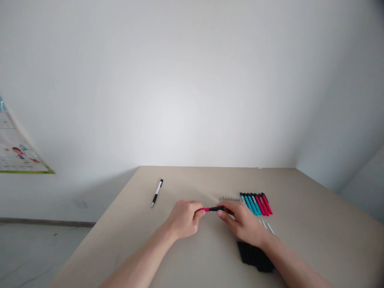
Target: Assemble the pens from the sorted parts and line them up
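My left hand [184, 218] is closed around the red pen barrel [206, 209], most of which its fingers hide. From the other side, my right hand [240, 220] pinches the black pen section [216, 209]. The red and black parts meet end to end between my hands, just above the table. Whether they are screwed together cannot be seen. Beyond my right hand lies a row of turquoise pen barrels [251, 204] and red pen barrels [265, 205] with black tops. Beside them are several small springs [229, 199].
A whole white and black pen [157, 193] lies at the left of the beige table [126, 224]. White thin refills [270, 227] and a group of black pen sections [253, 258] lie partly under my right forearm. A wall stands behind the table.
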### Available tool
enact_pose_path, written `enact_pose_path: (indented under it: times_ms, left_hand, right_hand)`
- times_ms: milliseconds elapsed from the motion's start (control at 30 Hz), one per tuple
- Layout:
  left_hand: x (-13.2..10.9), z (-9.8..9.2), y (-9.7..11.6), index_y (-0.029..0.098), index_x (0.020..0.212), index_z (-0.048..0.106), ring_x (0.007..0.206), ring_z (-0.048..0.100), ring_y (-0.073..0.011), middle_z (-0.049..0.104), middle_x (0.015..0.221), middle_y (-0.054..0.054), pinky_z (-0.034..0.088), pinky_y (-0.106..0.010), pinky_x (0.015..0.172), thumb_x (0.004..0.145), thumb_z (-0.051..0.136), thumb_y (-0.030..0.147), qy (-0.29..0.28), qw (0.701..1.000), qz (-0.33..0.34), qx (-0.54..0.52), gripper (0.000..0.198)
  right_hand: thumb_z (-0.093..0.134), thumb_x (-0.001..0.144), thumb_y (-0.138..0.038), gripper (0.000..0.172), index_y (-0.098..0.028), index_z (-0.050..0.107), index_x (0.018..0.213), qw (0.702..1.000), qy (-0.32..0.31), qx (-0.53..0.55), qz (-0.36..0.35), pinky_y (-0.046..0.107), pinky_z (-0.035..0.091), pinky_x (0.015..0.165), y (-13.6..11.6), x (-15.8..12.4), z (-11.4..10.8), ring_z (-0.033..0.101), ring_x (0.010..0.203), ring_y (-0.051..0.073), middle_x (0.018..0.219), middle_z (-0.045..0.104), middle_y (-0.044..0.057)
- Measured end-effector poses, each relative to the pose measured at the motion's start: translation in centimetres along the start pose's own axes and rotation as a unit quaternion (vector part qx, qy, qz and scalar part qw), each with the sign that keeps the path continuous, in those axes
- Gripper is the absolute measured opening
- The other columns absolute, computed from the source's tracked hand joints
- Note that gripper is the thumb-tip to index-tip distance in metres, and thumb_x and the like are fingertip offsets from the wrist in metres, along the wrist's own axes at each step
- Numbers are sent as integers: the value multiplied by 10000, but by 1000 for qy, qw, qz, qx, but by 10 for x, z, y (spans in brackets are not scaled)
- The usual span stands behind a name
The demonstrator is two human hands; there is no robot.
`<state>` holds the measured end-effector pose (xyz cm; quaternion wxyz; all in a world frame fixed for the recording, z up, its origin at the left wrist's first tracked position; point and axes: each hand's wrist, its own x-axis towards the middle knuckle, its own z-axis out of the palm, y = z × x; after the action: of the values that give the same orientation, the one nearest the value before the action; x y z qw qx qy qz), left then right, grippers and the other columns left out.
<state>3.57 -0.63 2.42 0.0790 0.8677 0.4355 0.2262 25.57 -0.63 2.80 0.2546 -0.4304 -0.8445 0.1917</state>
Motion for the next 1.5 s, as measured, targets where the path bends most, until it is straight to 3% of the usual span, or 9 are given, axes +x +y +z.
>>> enact_pose_path:
  times_ms: [100, 233, 833, 1067, 1233, 1500]
  left_hand:
    - [0, -1, -1, 189, 619, 488, 537, 480, -133, 535, 560, 18, 264, -252, 523, 883, 445, 220, -10, 1000, -11, -6, 269]
    - [-2, 1, -2, 188, 620, 505, 547, 480, -131, 538, 570, 15, 287, -240, 536, 869, 454, 194, -17, 1000, 12, -21, 254]
    - [-5, 0, -1, 180, 647, 563, 576, 496, -120, 542, 617, 9, 294, -233, 547, 816, 512, 112, 8, 998, 49, -41, 189]
    - [-3, -8, 1, 190, 721, 607, 599, 530, -130, 598, 660, 3, 319, -241, 558, 897, 444, 208, 2, 999, 29, -27, 241]
    - [0, -6, -2, 176, 612, 538, 602, 500, -131, 567, 589, 13, 349, -239, 619, 881, 459, 150, -9, 998, 40, -38, 282]
    - [0, 2, -7, 167, 604, 556, 599, 455, -142, 560, 579, -8, 366, -279, 651, 873, 485, 123, 46, 995, 70, -46, 282]
  right_hand:
    - [396, 952, -353, 282, -176, 605, 883, 999, 15, -15, -34, 266, 355, 624, 2, -1, -7, 536, 687, 166, 746, 614, 44]
    - [352, 961, -342, 351, -174, 566, 740, 998, -11, -33, -55, 270, 332, 590, 0, -3, -9, 494, 628, 157, 670, 566, 39]
    - [382, 928, -297, 365, -166, 576, 648, 998, -63, -15, -18, 255, 304, 568, -6, -6, -2, 445, 537, 123, 546, 491, -14]
    - [348, 948, -316, 368, -174, 540, 668, 999, -17, -24, -26, 259, 300, 556, -2, -3, -2, 462, 560, 132, 588, 519, 3]
    - [405, 919, -281, 258, -178, 560, 741, 999, 4, -41, -31, 263, 304, 556, -2, -3, -11, 468, 582, 145, 641, 553, 23]
    - [413, 899, -258, 299, -185, 507, 625, 998, -26, -43, -22, 261, 255, 523, -3, -5, -9, 402, 522, 126, 556, 475, -10]
